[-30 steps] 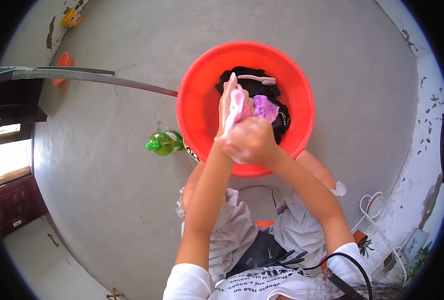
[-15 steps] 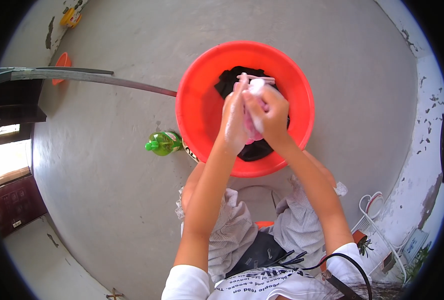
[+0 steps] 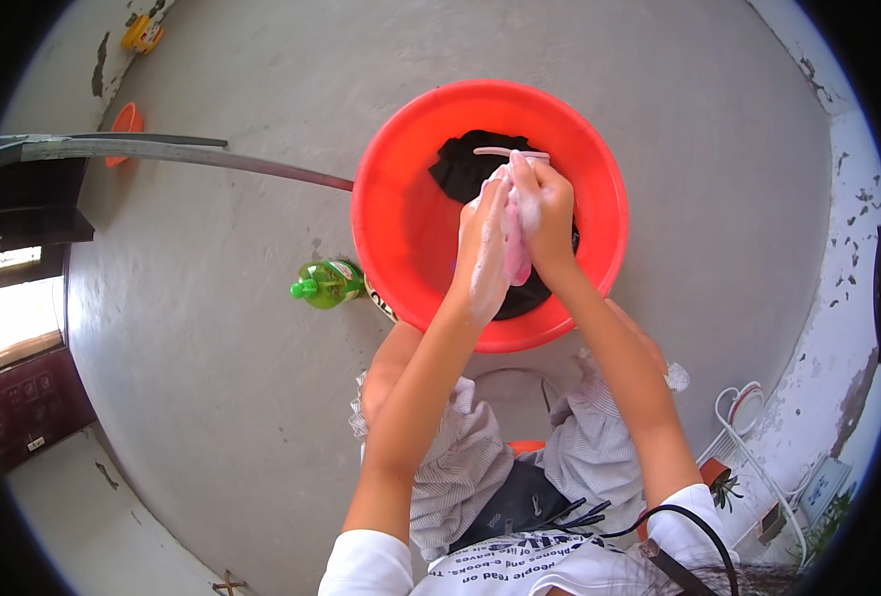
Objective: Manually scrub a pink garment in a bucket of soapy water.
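Note:
Both hands are pressed together over a large red basin (image 3: 391, 204), with a soapy pink cloth (image 3: 517, 248) between them. My left hand (image 3: 482, 238) is closed against the cloth, its back and wrist streaked with white foam. On the other side my right hand (image 3: 552, 211) grips the cloth, fingers curled and foam on the knuckles. Part of the cloth hangs below the palms; the rest is hidden by the fingers. Dark cloth (image 3: 460, 171) lies in the basin under the hands. A thin pale pink bar (image 3: 495, 152) shows just beyond the fingertips, its kind unclear.
A green bottle (image 3: 329, 284) with a green cap stands left of the basin. A long grey bar (image 3: 212, 159) reaches the basin's left rim. Farther left are a small orange basin (image 3: 126, 121) and a yellow container (image 3: 143, 35). A potted plant (image 3: 721, 482) stands at the lower right.
My hands have come closer together and flatter, with the fingers more upright. The pink cloth has shifted slightly right, and less foam stands out at the fingertips.

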Demonstrator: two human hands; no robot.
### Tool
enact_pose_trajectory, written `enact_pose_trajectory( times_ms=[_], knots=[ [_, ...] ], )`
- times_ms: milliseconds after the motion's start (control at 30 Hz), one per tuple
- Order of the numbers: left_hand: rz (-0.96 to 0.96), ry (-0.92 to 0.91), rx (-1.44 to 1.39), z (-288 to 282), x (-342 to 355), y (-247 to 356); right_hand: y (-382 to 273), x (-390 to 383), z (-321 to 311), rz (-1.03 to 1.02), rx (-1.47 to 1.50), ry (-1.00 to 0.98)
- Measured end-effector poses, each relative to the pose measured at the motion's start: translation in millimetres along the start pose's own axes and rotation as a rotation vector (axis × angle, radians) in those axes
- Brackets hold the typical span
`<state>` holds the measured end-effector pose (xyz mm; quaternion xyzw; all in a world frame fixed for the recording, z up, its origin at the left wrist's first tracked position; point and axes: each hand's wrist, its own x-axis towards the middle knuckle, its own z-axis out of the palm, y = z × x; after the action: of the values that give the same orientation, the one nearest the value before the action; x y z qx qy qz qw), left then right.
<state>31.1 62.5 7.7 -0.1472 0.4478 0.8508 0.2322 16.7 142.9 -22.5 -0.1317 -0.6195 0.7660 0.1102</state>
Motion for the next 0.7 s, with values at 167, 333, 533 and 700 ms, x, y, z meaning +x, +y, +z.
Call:
enact_pose_trajectory(
  times_ms=[167,333,533,700],
  knots=[
    [0.233,0.147,0.025,-7,5,10,-4,-33,7,-0.772,-0.637,-0.191],
    [-0.095,-0.051,-0.361,-54,42,3,0,-47,21,-0.864,-0.548,-0.298],
    [-0.119,-0.026,-0.091,-14,9,-10,4,-4,4,-0.329,-0.361,-0.039],
    [-0.040,0.028,-0.110,-6,11,-12,2,-10,-1,-0.255,-0.331,0.040]
  ],
)
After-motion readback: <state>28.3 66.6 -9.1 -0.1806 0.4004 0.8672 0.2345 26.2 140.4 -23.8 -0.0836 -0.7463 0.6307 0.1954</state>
